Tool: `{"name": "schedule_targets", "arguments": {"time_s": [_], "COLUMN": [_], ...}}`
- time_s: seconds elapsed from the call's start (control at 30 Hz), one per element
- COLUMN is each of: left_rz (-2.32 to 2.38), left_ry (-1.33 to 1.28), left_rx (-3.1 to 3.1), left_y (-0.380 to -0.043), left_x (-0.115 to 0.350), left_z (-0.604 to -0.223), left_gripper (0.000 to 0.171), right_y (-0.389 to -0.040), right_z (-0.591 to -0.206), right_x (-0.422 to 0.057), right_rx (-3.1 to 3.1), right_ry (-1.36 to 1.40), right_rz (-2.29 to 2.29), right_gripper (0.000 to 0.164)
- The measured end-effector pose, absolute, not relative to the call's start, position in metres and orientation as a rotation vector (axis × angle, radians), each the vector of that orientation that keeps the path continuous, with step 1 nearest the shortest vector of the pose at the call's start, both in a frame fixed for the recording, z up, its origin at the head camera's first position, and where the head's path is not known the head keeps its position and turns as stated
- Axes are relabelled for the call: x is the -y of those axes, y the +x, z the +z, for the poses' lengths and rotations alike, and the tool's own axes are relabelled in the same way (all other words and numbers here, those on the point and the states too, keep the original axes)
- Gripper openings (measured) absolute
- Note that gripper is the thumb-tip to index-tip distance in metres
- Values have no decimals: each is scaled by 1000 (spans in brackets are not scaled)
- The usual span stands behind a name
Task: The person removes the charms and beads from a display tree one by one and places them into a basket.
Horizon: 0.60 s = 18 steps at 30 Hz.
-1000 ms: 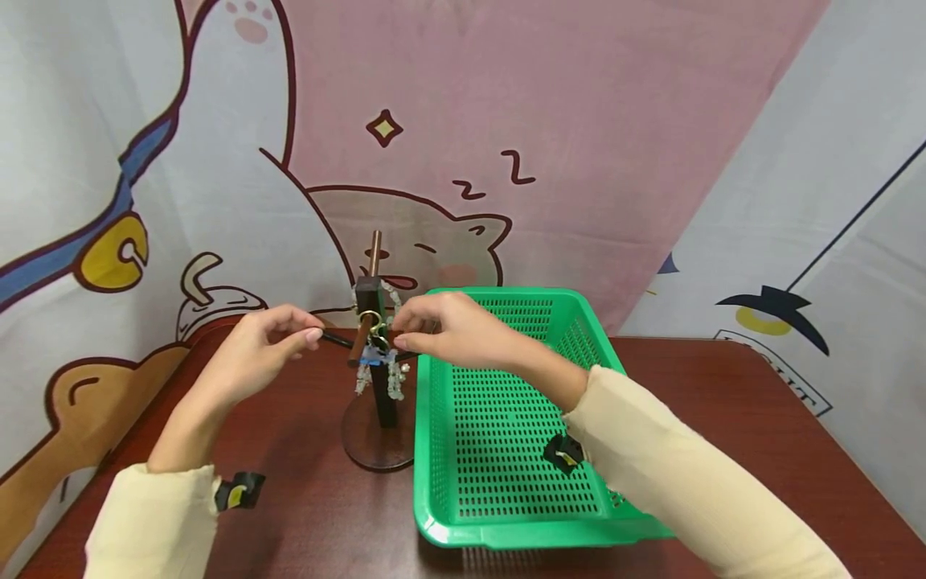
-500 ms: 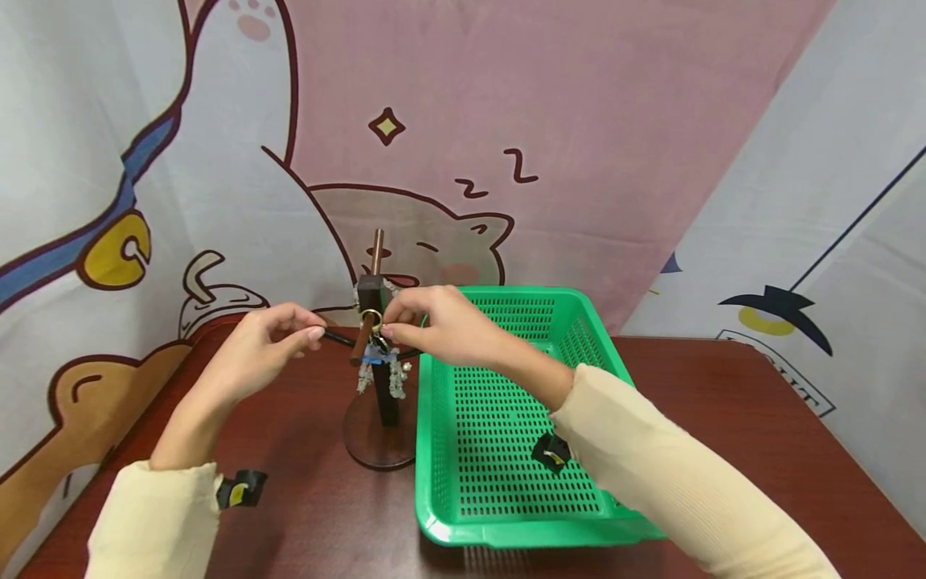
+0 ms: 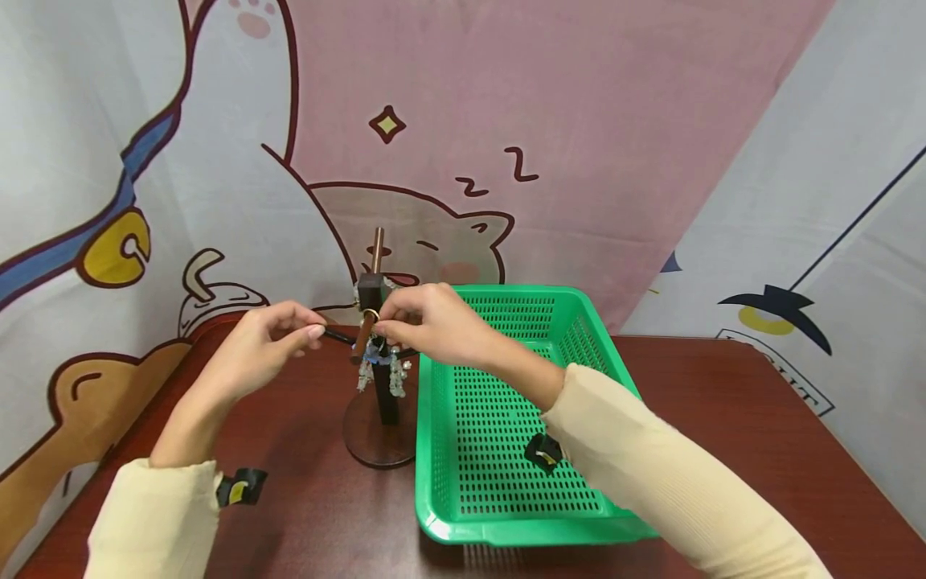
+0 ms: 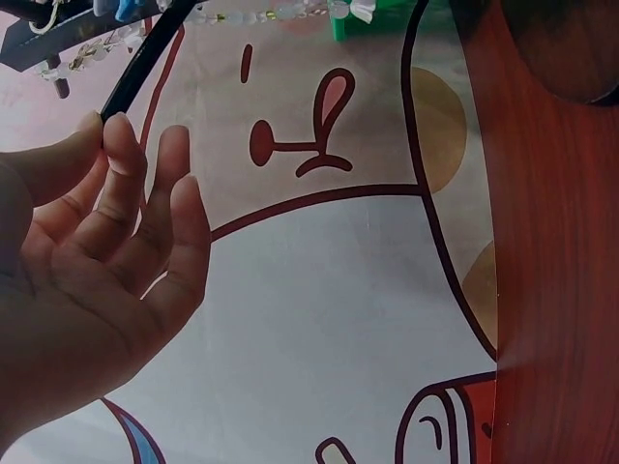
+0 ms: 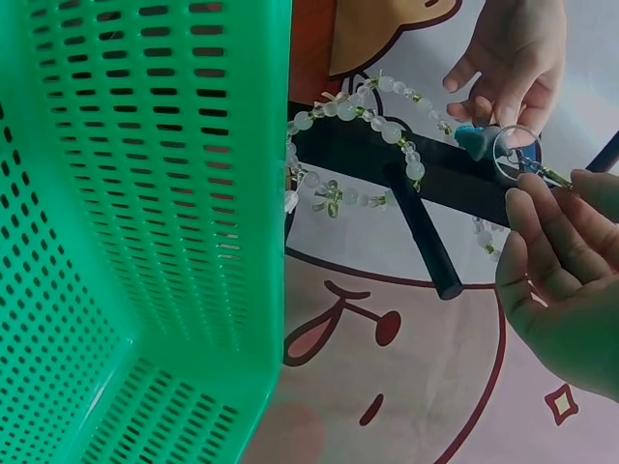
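Observation:
A black display stand [image 3: 388, 398] on a round base has pegs sticking out from its upright. My left hand [image 3: 249, 350] pinches the tip of a black peg [image 4: 145, 68] between thumb and index finger. On the other side, my right hand [image 3: 437, 326] pinches the gold clasp of a keychain [image 5: 553, 177]. The keychain's ring [image 5: 497, 145] encircles the brown front peg [image 3: 365, 334] in the head view. Strands of pale beads [image 5: 392, 132] hang on the stand, with a blue-teal piece [image 5: 472, 143] near the ring. Fingers hide part of the keychain.
A green perforated basket [image 3: 425, 482] stands right of the stand, close to its base, under my right forearm. Both rest on a reddish-brown table [image 3: 311, 515]. A cartoon-printed cloth [image 3: 600, 161] hangs behind.
My right hand has moved slightly left toward the brown peg, its fingertips now close beside the ring. The left hand keeps its place on the black peg.

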<state>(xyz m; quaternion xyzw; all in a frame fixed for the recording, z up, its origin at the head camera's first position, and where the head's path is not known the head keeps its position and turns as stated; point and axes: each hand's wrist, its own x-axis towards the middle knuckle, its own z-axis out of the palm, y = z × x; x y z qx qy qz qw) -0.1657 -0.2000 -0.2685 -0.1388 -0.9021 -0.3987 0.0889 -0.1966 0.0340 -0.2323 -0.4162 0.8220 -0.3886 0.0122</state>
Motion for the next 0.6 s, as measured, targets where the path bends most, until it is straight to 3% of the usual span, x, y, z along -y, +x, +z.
{"name": "schedule_targets", "arguments": {"time_s": [0.6], "left_rz": [-1201], "left_ry": [-426], "left_rx": [2668], "left_y": [-164], "left_x": [201], "left_z": [-268], "left_gripper": [16], "right_y": [-187], "right_z": [-228], "right_x": [-43], "right_rx": [-2433], "right_ry": [-1412], "right_rz": [-1219], "right_gripper": [7]}}
